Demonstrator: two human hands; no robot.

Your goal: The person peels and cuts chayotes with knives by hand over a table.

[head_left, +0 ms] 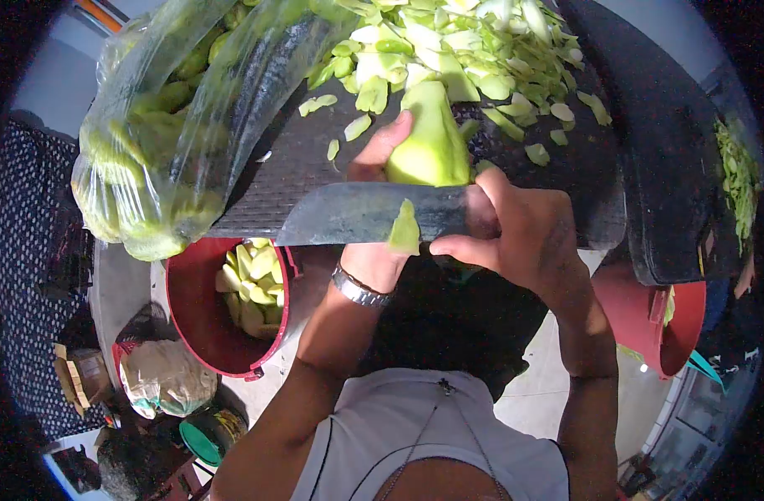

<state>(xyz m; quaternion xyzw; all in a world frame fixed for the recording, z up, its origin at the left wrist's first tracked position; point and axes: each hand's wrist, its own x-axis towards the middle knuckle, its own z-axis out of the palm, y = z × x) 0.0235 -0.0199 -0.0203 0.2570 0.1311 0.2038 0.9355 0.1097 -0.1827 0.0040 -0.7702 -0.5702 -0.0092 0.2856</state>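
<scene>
A pale green, partly peeled fruit or vegetable (430,142) is held over the dark work surface by my left hand (386,150), whose thumb lies along its left side; the other fingers are hidden. My right hand (516,225) grips a wide-bladed knife (340,213). The blade lies sideways just below the fruit, its tip to the left, and covers part of my left hand. One green peel piece (404,227) clings to the blade. Many peelings (490,58) are piled on the surface beyond the fruit.
A clear plastic bag (148,167) of green produce sits at the left of the dark work surface (290,184). Below it, a red bucket (182,326) holds peeled pieces. Another red container (687,326) stands at the right. A sack (169,376) lies at the lower left.
</scene>
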